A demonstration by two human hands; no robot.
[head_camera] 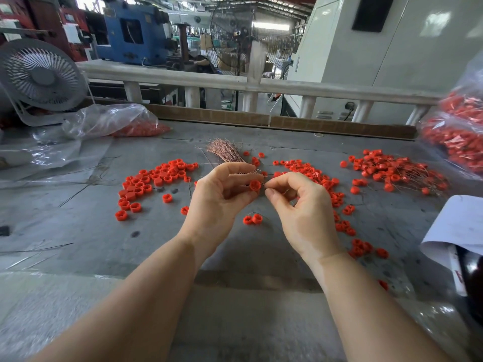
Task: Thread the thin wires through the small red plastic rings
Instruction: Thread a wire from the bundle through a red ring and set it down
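Observation:
My left hand (222, 193) pinches a small red plastic ring (255, 185) between thumb and fingertips, above the middle of the grey table (78, 231). It also holds a bundle of thin copper wires (226, 151) that fans out behind the fingers. My right hand (298, 202) is right beside the ring, thumb and forefinger pinching a thin wire whose tip meets the ring; the wire is barely visible. Loose red rings (151, 184) lie in a pile to the left. Rings with wires through them (392, 171) lie at the right.
A clear bag of red rings (115, 122) lies at the back left beside a white fan (41, 77). Bags of wired rings (460, 137) stand at the far right. White paper (454, 226) covers the right edge. A cardboard strip (287, 124) borders the table's back.

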